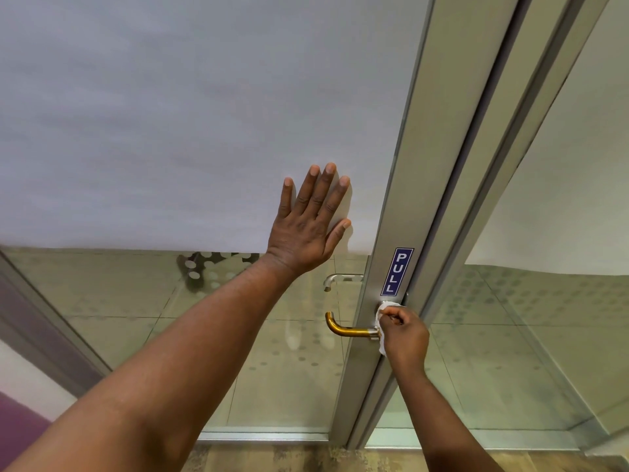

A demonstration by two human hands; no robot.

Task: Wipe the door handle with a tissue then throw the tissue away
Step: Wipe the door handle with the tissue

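A brass lever door handle (347, 329) juts left from the grey metal door stile (405, 199). My right hand (403, 332) is closed around a crumpled white tissue (382, 321) and presses it against the base of the handle, where the lever meets the stile. Part of the tissue hangs below my fingers. My left hand (311, 221) lies flat with fingers spread on the frosted upper glass of the door, above and left of the handle.
A blue PULL sign (396, 271) is stuck on the stile just above the handle. Through the clear lower glass I see a second silver handle (340, 280) on the far side and a tiled floor. A fixed glass panel (558, 233) stands at the right.
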